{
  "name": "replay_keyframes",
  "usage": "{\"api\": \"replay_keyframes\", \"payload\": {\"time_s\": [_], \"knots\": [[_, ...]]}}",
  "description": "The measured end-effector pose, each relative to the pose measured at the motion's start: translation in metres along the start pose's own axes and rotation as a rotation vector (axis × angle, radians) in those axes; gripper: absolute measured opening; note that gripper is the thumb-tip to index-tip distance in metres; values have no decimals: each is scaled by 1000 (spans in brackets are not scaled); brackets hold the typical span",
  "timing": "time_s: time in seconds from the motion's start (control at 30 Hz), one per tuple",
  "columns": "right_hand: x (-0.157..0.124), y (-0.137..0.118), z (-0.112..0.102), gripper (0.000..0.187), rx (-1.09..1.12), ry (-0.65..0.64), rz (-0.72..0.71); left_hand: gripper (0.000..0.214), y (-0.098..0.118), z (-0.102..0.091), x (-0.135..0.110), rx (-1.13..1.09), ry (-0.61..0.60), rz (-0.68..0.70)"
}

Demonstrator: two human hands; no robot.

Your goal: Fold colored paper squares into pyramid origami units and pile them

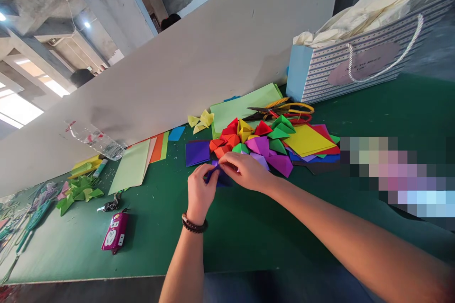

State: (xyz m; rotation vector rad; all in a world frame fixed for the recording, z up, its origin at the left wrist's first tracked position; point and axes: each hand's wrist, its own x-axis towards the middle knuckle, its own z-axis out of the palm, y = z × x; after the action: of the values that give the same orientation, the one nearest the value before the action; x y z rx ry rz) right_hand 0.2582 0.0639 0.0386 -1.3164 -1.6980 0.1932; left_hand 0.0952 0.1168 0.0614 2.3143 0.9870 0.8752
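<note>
- dark purple paper (222,180): between both hands, low over the green table (249,236), just in front of the folded paper pile (259,145); mostly hidden by fingers, exact fold unclear
- left hand (202,184): thumb and fingers pinched on the paper's near-left part
- right hand (245,170): fingertips pinching the same paper, right beside the left hand's
- step: looks like folding or creasing one small piece
- next move: seems to call for edges lined up, left pinch steady, right fingertips pressing the crease; slack grip could skew it
- just beside, left: purple squares (197,153), flat
- right of pile: coloured sheets (309,141), yellow on top
- behind: scissors (300,110), by pale green sheets (227,110)
- farther out: bottle (103,143) left, striped bag (355,68) right
</note>
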Motion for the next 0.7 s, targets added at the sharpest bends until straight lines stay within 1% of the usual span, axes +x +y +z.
{"api": "replay_keyframes", "payload": {"time_s": [0.13, 0.27, 0.4, 0.47, 0.6, 0.63, 0.7], "knots": [[0, 1, 1, 10, -5, 3, 10, 9, 1, 1, -1, -3, -21, 6], [1, 1, 2, 11, 14, 42, 9, 13, 4, 2, -2, -21, -48, 14], [1, 1, 3, 13, 65, 57, 39, 10, 0, 4, 0, -80, -33, -24], [1, 1, 3, 14, 115, 57, 84, 8, -5, 7, 3, -143, -7, -69], [-1, 2, 3, 23, 206, 92, 201, 14, -17, 18, 6, -351, 61, -176], [-2, 3, 3, 25, 198, 99, 220, 15, -19, 21, 6, -412, 81, -195], [-4, 4, 3, 22, 141, 114, 225, 18, -20, 27, 4, -535, 110, -220]]}}
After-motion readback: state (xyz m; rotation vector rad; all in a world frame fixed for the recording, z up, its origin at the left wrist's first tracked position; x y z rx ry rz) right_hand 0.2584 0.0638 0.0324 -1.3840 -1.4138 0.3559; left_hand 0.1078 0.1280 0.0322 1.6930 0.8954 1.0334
